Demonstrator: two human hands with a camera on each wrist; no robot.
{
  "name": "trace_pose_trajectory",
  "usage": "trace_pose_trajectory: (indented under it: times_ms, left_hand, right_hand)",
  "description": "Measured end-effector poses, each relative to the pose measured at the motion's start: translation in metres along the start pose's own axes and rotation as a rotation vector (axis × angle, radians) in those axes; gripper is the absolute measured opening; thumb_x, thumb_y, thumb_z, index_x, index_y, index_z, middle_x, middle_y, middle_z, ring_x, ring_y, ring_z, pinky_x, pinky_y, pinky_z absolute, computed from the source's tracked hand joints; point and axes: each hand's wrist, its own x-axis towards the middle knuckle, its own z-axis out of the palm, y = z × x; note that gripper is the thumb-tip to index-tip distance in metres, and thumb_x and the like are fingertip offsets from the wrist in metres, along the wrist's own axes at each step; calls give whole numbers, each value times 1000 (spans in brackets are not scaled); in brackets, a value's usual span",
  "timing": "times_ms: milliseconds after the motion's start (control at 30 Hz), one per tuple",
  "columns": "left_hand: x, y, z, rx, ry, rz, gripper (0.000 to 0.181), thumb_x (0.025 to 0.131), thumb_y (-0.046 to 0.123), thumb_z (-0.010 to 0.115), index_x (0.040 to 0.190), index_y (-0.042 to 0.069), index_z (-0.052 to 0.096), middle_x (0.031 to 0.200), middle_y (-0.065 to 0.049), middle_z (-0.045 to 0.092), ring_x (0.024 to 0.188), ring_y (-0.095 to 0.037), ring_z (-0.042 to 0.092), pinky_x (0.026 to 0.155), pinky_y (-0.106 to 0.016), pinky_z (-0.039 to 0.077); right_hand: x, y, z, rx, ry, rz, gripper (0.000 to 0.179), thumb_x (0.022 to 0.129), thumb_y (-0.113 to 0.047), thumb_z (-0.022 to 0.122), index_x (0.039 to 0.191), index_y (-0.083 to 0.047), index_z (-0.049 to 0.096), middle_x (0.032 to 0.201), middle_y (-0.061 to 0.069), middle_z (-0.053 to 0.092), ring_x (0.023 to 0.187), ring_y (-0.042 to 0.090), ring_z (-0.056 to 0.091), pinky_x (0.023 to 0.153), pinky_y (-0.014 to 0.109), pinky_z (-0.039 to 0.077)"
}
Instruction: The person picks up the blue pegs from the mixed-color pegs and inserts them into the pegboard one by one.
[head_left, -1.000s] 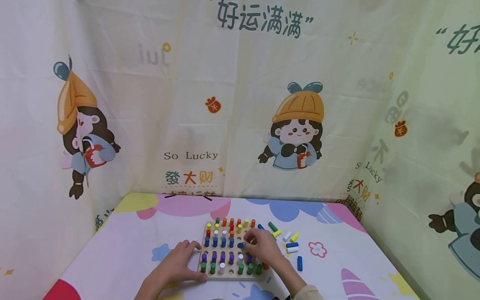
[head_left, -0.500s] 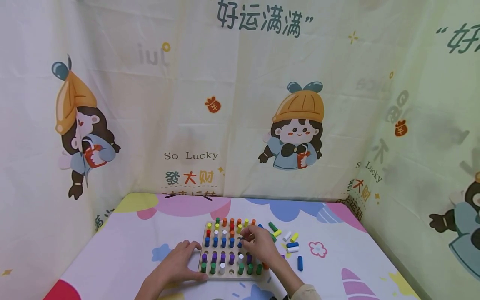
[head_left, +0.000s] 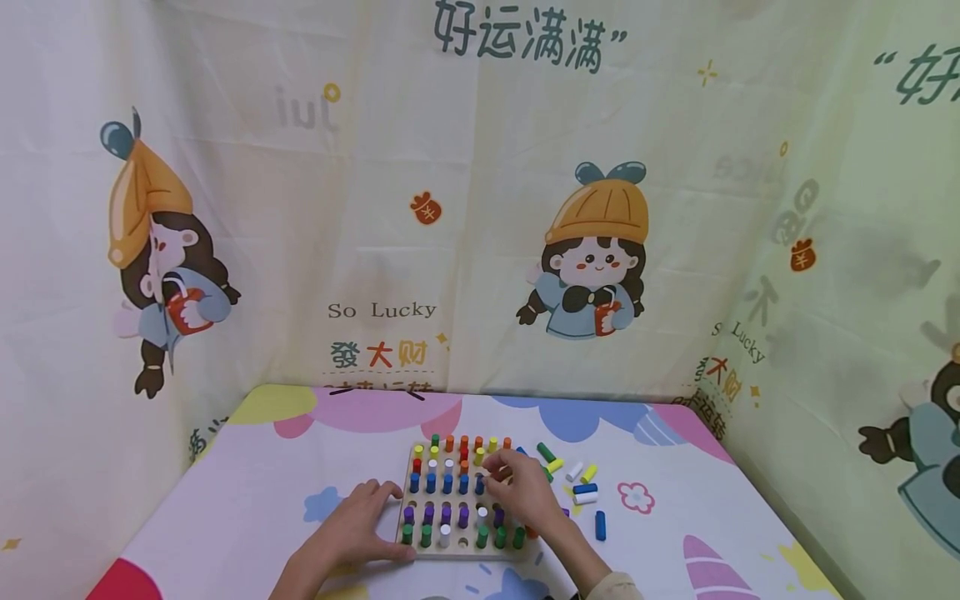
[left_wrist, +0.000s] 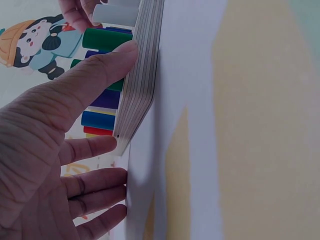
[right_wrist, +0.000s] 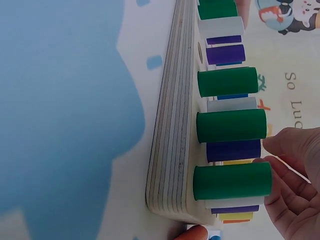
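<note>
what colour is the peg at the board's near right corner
Green peg; right wrist view shows it best.

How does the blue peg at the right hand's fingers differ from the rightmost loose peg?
The first peg stands upright on the pegboard; the loose peg lies on the table. The right hand partly covers the first peg; the loose peg is uncovered. Both are blue.

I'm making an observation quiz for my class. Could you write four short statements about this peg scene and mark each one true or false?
1. The left hand touches the pegboard. True.
2. Loose pegs lie on the table, to the right of the pegboard. True.
3. The right hand rests on the loose pegs. False: its fingers are at a blue peg standing in the pegboard.
4. The pegboard's nearest row is full. False: it has an empty hole.
</note>
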Motion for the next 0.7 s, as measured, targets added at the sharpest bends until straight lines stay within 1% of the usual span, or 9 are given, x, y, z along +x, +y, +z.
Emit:
trace_pose_trajectory:
  times_ms: [200, 433, 700]
  left_hand:
    - [0, -1, 0, -4, 3, 6, 77, 63, 59, 93, 120, 17, 63, 109, -7, 58, 98, -26, 52, 95, -59, 51]
    - [0, -1, 0, -5, 2, 14, 76, 63, 59, 92, 119, 16, 63, 107, -6, 57, 97, -25, 51, 94, -58, 52]
    - [0, 0, 0, -5, -1, 14, 76, 63, 58, 92, 119, 16, 63, 106, -6, 56, 96, -25, 51, 93, -57, 52]
  right_hand:
    - [-3, 2, -3, 19, 24, 13, 14, 92, -11, 77, 105, -8, 71, 97, 0, 69, 85, 14, 65, 73, 25, 58]
    - [-8, 6, -9, 15, 72, -6, 11, 91, -10, 77, 100, -8, 72, 95, 1, 69, 80, 13, 63, 66, 20, 55]
    - [-11, 14, -16, -6, 73, 52, 12, 92, -10, 76, 102, -9, 71, 97, 1, 69, 79, 14, 62, 61, 20, 54]
